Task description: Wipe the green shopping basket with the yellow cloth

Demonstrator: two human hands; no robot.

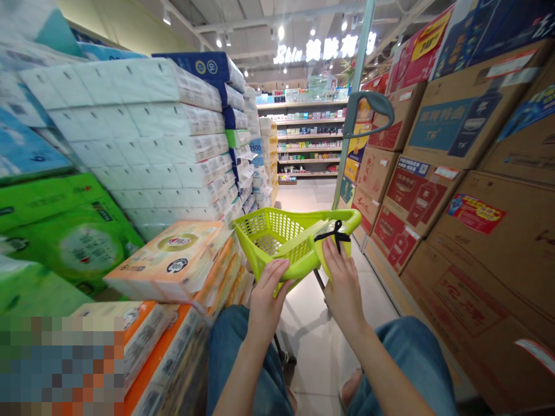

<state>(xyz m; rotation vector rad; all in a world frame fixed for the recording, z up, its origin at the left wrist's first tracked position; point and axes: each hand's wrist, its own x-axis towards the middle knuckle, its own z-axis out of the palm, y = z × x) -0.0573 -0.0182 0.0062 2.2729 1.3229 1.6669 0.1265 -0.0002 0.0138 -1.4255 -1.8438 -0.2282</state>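
The green basket (277, 234) stands in a shop aisle, just in front of the person's knees, with its grey handle (368, 107) raised behind it. The left hand (265, 294) clasps the basket's near wall, fingers curled against it. The right hand (343, 286) lies on the near corner, fingertips at a black tie (333, 234). Whether it grips cannot be told. Tissue packs (173, 260) are stacked to the left and cartons (477, 231) to the right.

The basket (260, 257) stands in the aisle before the person. The left hand (265, 297) is against its near wall and the right hand (343, 286) is on its near corner. Stacked tissue packs (173, 260) lie at its left, cardboard boxes (459, 190) at its right, and shelves (307, 136) far behind.
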